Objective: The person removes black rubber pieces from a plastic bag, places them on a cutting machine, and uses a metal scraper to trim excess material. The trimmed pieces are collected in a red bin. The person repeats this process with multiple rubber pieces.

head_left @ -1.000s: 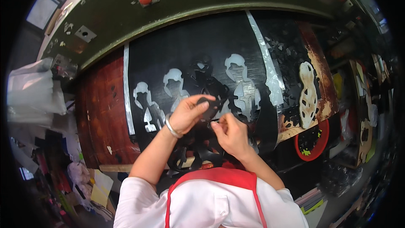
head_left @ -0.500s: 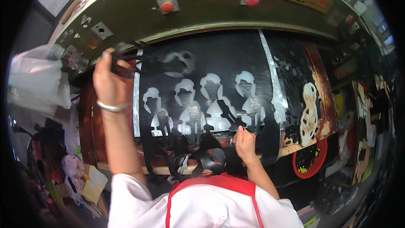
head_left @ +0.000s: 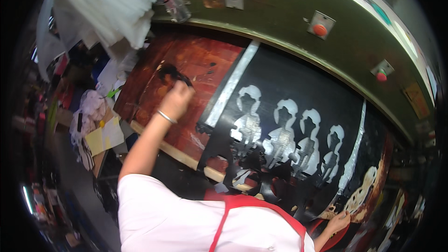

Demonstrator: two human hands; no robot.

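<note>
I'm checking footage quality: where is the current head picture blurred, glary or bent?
Head view: the left hand and dark piece by it look smeared; the silvery strip catches light; the green panel bows with fisheye distortion.

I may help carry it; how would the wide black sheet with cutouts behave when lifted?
The black sheet is probably floppy, since its cut front strips curl and sag. It might tear where narrow strips separate cutouts.

A blurred black piece (head_left: 173,72) is seen at the left hand (head_left: 178,100), over the reddish-brown board (head_left: 205,53); the right hand (head_left: 338,223) is placed at the lower end of a white perforated form (head_left: 361,192); the black sheet (head_left: 303,81) is pierced by four openings.
</note>
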